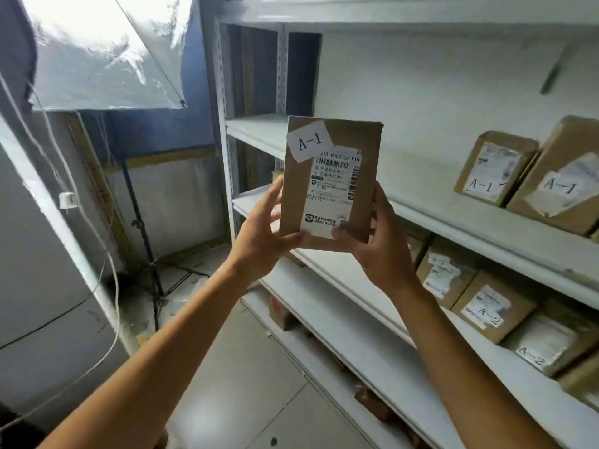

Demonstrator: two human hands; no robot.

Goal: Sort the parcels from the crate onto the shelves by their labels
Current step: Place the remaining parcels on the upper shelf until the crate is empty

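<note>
A flat brown cardboard parcel (pixel 364 176) with a white "A-1" sticker and a shipping label is held upright in front of the white metal shelves (pixel 453 218). My left hand (pixel 262 231) grips its lower left edge, thumb on the front. Its lower right edge is gripped by my right hand (pixel 379 244). Two parcels marked "A-1" (pixel 496 166) (pixel 564 183) stand on the upper shelf at the right. On the shelf below sit parcels marked "A-2" (pixel 492 306) (pixel 544 345). The crate is out of view.
A light stand (pixel 142 228) with a softbox (pixel 100 53) stands at the left, with cables (pixel 110 286) hanging near it. Tiled floor (pixel 246 367) lies below. The left part of the upper shelf (pixel 259 128) is bare. More brown parcels (pixel 282 312) lie on the lowest shelves.
</note>
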